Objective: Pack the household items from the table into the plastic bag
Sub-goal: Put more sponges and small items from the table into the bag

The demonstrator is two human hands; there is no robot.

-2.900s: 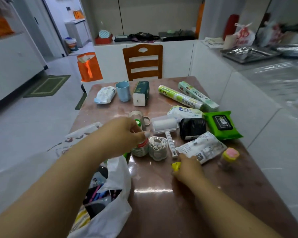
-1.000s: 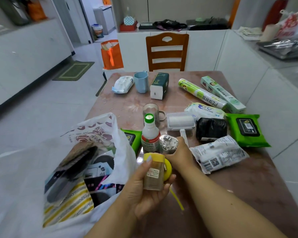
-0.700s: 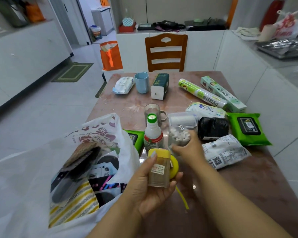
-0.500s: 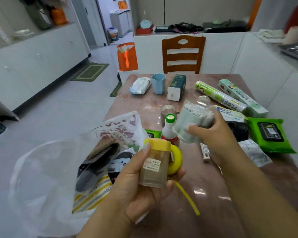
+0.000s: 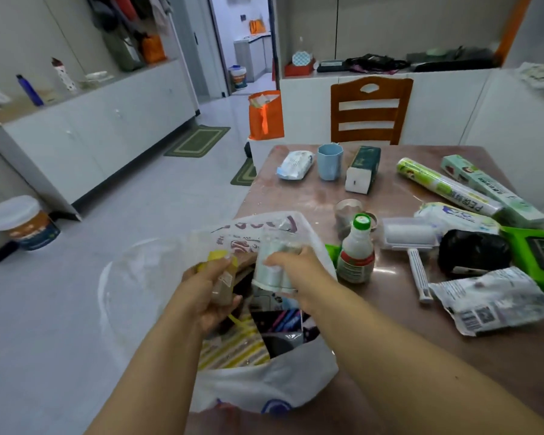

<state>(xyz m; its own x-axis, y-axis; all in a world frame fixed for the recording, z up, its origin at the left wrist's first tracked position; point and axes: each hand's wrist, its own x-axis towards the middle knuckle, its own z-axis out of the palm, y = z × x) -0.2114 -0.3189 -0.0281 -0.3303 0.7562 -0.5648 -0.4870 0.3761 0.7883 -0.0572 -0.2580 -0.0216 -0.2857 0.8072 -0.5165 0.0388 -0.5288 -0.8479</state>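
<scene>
Both hands are over the open mouth of the plastic bag (image 5: 274, 384) at the near-left table (image 5: 453, 356) edge, so each load can drop straight in. Left hand (image 5: 208, 296) has fingers wrapped tight round a yellow-capped jar (image 5: 222, 274), tilted; right hand (image 5: 299, 274) is clamped from above on a clear tub (image 5: 272, 265), contents blurred. Still to pack on the right: green-capped bottle (image 5: 357, 249), lint roller (image 5: 409, 238), wipes.
</scene>
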